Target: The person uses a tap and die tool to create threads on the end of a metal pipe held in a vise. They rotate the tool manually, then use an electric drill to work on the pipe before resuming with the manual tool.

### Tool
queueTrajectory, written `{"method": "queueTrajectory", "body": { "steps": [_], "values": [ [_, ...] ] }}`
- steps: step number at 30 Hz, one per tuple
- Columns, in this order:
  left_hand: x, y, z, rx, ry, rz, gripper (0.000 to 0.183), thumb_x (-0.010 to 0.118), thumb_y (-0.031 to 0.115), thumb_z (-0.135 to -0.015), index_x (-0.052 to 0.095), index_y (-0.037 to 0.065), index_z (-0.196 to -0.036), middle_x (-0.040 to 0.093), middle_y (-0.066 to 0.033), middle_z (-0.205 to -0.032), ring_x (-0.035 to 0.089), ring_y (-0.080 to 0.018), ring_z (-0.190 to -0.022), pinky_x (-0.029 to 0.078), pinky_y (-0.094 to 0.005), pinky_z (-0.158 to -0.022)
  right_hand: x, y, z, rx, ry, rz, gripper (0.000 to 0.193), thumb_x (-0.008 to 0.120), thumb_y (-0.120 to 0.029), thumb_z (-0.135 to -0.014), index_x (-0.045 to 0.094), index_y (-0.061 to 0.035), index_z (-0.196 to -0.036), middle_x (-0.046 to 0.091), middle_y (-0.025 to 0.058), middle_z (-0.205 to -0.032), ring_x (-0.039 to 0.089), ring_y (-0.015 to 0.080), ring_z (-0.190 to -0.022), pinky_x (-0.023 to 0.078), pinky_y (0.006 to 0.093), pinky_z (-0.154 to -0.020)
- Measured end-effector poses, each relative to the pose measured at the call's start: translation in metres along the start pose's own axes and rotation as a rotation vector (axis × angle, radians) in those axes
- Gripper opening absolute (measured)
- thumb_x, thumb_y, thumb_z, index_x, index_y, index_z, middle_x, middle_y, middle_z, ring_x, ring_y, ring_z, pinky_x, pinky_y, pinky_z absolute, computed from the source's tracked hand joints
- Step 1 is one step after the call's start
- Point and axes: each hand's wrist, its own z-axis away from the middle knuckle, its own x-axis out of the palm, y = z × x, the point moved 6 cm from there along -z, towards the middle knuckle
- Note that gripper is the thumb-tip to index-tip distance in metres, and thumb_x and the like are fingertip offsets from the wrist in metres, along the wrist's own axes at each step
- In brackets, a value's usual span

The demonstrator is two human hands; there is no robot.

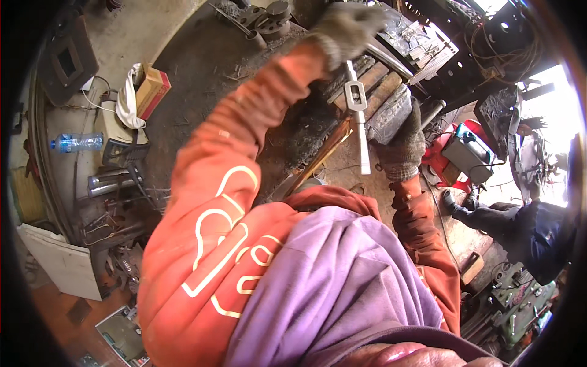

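A metal tap wrench (356, 98) with a slotted middle and two long straight arms is at the bench's near edge, beside a heavy metal block (390, 116). My left hand (350, 30), in a grey knitted glove, is over the far end of the wrench. Motion smears its fingers, so whether it grips anything is unclear. Against the block's right side rests my gloved right hand (402, 144), its visible fingers stretched forward along the metal. A short metal bar (434, 114) sticks out just beyond it.
The dark workbench (202, 73) carries shavings and round metal parts (273, 23). At left are a cardboard box (153, 92), a plastic bottle (77, 142) and a welding mask (67, 58). A grey-red machine (468, 156) stands at right, near another person (520, 226).
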Motion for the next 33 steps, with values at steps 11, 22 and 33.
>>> {"method": "queueTrajectory", "body": {
  "steps": [11, 22, 33],
  "values": [
    [0.162, 0.101, 0.058, 0.5, -0.937, -0.748, 0.05, 0.06, 0.051, -0.097, 0.077, 0.005, -0.106, 0.075, -0.0204, -0.099, 0.072, -0.0391, -0.096, 0.055, -0.0476, -0.091, -0.001, 0.006, 0.003, -0.018, 0.054, 0.126, 0.111, 0.095, -0.039, -0.065, 0.038, -0.0077, -0.155, 0.07, 0.0223, -0.119, 0.072, 0.0416, -0.102, 0.057, 0.0483, -0.084],
    [-0.021, 0.082, 0.251, 0.534, -0.229, -0.705, 0.016, 0.07, 0.021, -0.092, 0.07, 0.007, -0.101, 0.064, -0.0081, -0.07, 0.067, -0.0307, -0.064, 0.055, -0.0413, -0.062, -0.009, -0.008, 0.002, -0.019, 0.089, 0.022, 0.114, 0.096, -0.037, -0.063, 0.036, -0.0127, -0.156, 0.072, 0.0214, -0.12, 0.073, 0.0421, -0.102, 0.059, 0.0473, -0.083],
    [-0.052, -0.006, 0.165, 0.11, 0.499, -0.002, 0.044, 0.05, 0.034, -0.109, 0.068, -0.002, -0.128, 0.064, -0.0056, -0.078, 0.06, -0.0159, -0.068, 0.049, -0.0314, -0.062, 0.002, 0.007, 0.001, 0.152, -0.094, -0.044, 0.115, 0.099, -0.029, -0.065, 0.034, -0.005, -0.157, 0.062, 0.0197, -0.14, 0.064, 0.0308, -0.126, 0.053, 0.039, -0.104]
  ]
}}
